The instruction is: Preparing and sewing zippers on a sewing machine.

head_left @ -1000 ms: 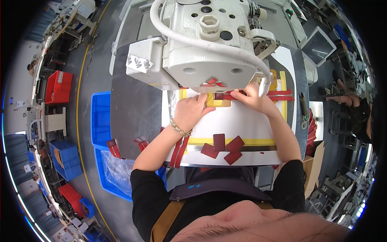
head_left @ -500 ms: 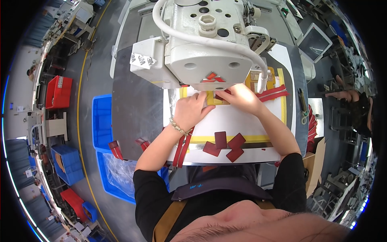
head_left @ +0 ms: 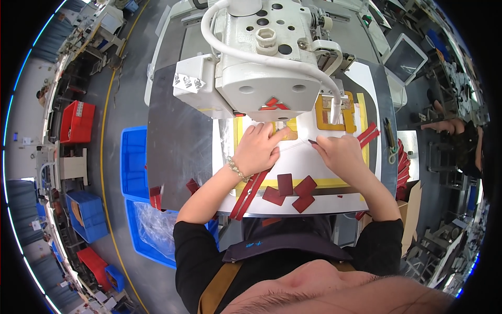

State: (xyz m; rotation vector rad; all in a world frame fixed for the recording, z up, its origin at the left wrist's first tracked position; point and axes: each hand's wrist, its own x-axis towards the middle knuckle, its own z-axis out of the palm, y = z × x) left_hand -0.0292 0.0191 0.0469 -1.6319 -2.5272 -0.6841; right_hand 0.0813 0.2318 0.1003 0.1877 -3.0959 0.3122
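Note:
A white sewing machine head [head_left: 266,78] overhangs yellow templates [head_left: 334,124] on white board. My left hand [head_left: 253,149] is below the machine, fingers bent over a red zipper strip [head_left: 246,197] extending toward the front edge; what the fingertips grip is unclear. My right hand [head_left: 337,154] pinches a small dark tool [head_left: 312,142], apparently thread snips. A fine thread crosses between my hands. Several red rectangular patches [head_left: 285,184] lie at the front; another red zipper [head_left: 370,133] is at the right.
Scissors [head_left: 390,141] lie at the right edge. Blue bins [head_left: 133,136] stand left of the table, a cardboard box [head_left: 410,209] and hanging red strips [head_left: 402,162] at right. A monitor [head_left: 405,60] stands behind. Another person [head_left: 460,141] sits far right.
My right hand has left the zipper under the machine, moved toward me and now holds the dark tool. The zipper has shifted to beneath my left hand, which has moved slightly right.

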